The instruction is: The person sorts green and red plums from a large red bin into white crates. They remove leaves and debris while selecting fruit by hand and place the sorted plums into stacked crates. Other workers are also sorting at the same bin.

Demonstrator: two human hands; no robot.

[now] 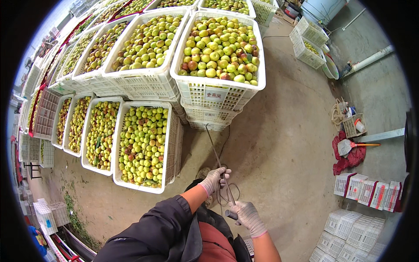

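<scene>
My left hand [215, 179], in a pale knit glove, is closed around the middle of a long thin metal rod [214, 149]. The rod's bent tip reaches to the lowest crate of a stack in front of me. My right hand [247, 216], gloved too, grips the rod's near end, where a short grey tube-like handle [231, 215] sticks out. A thin cord [229, 193] hangs in loops between and below my hands. Beyond the rod stands a stack of white plastic crates [217, 95], the top one full of green and reddish jujube-like fruit [219, 49].
More fruit-filled crates [170, 147] stand left, some stacked. Along the right wall lie dark red netting [350, 157], a small basket [350, 127] and stacks of white crates [353, 229]. Leaf litter [73, 213] lies on the concrete floor at the lower left. Pipes [373, 60] run from the right wall.
</scene>
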